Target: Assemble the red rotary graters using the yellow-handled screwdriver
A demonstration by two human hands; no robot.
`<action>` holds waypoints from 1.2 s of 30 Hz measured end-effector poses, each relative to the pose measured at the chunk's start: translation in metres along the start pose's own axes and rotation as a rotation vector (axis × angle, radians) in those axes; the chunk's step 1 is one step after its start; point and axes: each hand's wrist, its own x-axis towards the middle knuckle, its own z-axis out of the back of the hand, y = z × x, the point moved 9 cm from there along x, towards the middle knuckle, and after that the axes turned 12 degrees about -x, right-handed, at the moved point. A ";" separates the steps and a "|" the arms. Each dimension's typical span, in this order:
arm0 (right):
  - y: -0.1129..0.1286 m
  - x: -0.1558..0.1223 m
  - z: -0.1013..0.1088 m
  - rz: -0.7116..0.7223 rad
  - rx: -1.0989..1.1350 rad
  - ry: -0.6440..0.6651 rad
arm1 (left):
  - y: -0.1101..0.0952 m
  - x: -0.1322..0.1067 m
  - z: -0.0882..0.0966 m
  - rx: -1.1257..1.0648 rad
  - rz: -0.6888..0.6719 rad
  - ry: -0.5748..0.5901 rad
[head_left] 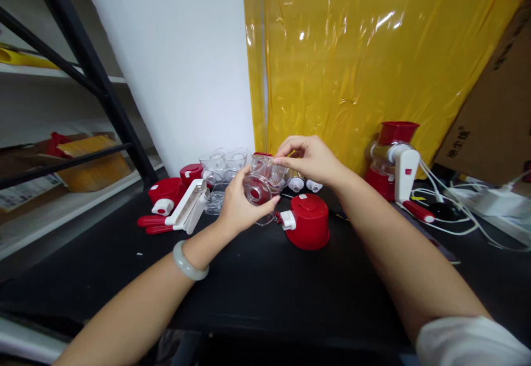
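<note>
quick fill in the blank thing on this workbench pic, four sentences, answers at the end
The plastic housing in the left hand, with the right hand at its top, is not opaque but ____.
The bracelet is worn on the ____ wrist.
The knob on the nearest red base is coloured ____.
The plastic sheeting behind the right hand is coloured ____.

Missing words: transparent; left; white; yellow

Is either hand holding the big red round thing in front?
No, the red base stands on the black table, while the left hand and right hand hold a clear plastic part.
</note>
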 end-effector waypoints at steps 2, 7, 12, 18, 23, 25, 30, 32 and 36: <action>0.000 0.000 0.000 0.007 0.002 0.004 | 0.000 0.000 0.000 -0.010 0.005 -0.001; 0.001 0.000 0.003 0.014 0.010 -0.005 | 0.000 0.001 0.003 -0.035 -0.001 -0.025; 0.004 -0.001 0.007 0.014 0.031 -0.058 | -0.004 -0.002 0.012 -0.105 -0.076 -0.135; 0.017 -0.003 0.008 0.108 -0.049 -0.042 | 0.020 -0.001 0.007 -0.315 0.071 -0.151; 0.026 -0.005 -0.001 0.177 -0.138 0.049 | 0.018 -0.002 0.006 -0.304 0.060 -0.145; 0.027 -0.007 -0.011 0.200 -0.163 0.144 | 0.012 -0.002 0.007 -0.281 0.030 -0.147; 0.028 -0.009 -0.013 0.232 -0.222 0.145 | 0.006 -0.004 0.005 -0.249 0.000 -0.122; 0.028 -0.011 -0.017 0.249 -0.226 0.186 | 0.008 -0.004 0.005 -0.247 0.000 -0.126; 0.029 -0.012 -0.013 0.253 -0.295 0.201 | 0.011 -0.003 0.006 -0.202 0.003 -0.135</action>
